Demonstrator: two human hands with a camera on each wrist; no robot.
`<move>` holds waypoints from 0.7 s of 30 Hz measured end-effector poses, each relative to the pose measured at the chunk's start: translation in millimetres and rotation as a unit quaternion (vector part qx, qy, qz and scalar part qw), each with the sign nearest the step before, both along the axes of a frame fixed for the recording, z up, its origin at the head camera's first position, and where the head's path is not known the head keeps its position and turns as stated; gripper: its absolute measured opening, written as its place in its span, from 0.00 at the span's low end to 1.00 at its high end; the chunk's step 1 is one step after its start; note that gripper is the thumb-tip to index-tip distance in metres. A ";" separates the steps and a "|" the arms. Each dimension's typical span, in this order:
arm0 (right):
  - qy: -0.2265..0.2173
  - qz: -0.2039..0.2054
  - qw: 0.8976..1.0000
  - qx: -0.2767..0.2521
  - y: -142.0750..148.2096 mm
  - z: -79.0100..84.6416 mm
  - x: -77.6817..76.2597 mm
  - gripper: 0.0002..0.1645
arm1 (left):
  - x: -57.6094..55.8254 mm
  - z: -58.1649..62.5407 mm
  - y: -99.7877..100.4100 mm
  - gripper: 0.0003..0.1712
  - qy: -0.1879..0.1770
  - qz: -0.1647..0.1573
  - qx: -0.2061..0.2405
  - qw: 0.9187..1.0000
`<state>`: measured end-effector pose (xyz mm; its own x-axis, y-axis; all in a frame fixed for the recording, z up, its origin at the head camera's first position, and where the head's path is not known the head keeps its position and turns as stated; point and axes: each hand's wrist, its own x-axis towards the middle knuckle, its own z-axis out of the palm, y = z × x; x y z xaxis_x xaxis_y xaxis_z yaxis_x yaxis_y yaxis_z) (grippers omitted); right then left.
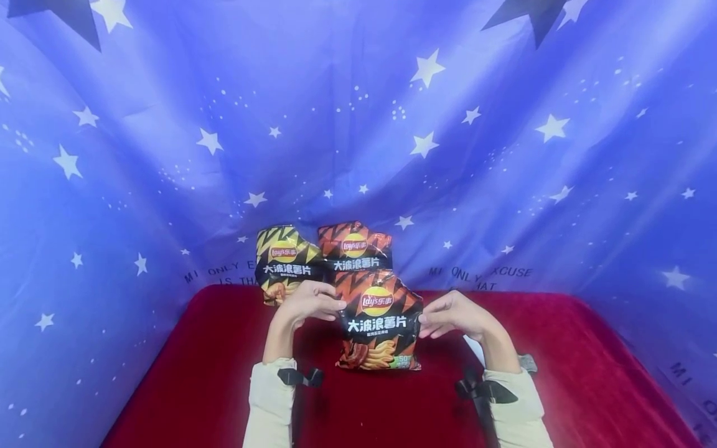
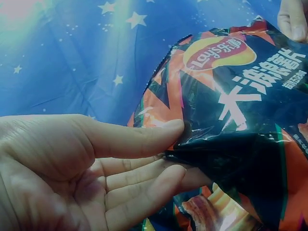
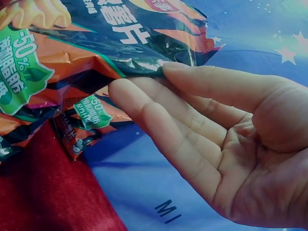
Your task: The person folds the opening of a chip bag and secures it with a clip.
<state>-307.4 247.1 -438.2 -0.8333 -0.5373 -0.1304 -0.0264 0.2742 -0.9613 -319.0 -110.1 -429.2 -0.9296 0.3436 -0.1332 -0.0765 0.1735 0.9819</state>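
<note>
A red-and-black bag of potato chips (image 1: 378, 323) is held upright between both hands, its printed front facing me. My left hand (image 1: 310, 303) pinches its left edge; in the left wrist view the thumb (image 2: 154, 137) lies on the front and the fingers go behind. The right hand (image 1: 456, 316) pinches the opposite edge, with the thumb (image 3: 207, 82) on top and fingers beneath in the right wrist view. Behind it stand a second red chip bag (image 1: 355, 249), its lower part hidden, and a yellow-and-black chip bag (image 1: 285, 264), partly covered by the left hand.
A red velvet cloth (image 1: 224, 348) covers the table. Behind and at both sides hangs a blue curtain (image 1: 336, 124) with white stars. Something white (image 1: 475, 347) shows beside the right wrist. Dark straps (image 1: 302, 376) circle both wrists over light sleeves.
</note>
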 end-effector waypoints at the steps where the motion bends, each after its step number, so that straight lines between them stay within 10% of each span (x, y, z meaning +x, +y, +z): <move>1: 0.001 -0.001 1.000 0.001 -0.5 -0.8 -0.2 0.18 | 0.0 0.5 -0.3 0.18 -0.001 -0.001 -0.002 1.000; 12: 0.037 -0.064 0.997 -0.024 -8.7 -3.3 -0.1 0.24 | 2.4 4.2 1.0 0.22 0.013 0.026 -0.013 1.000; 21: 0.057 -0.119 0.991 -0.037 -15.5 -4.9 0.6 0.24 | 5.3 42.0 22.6 0.26 0.150 0.133 -0.070 0.977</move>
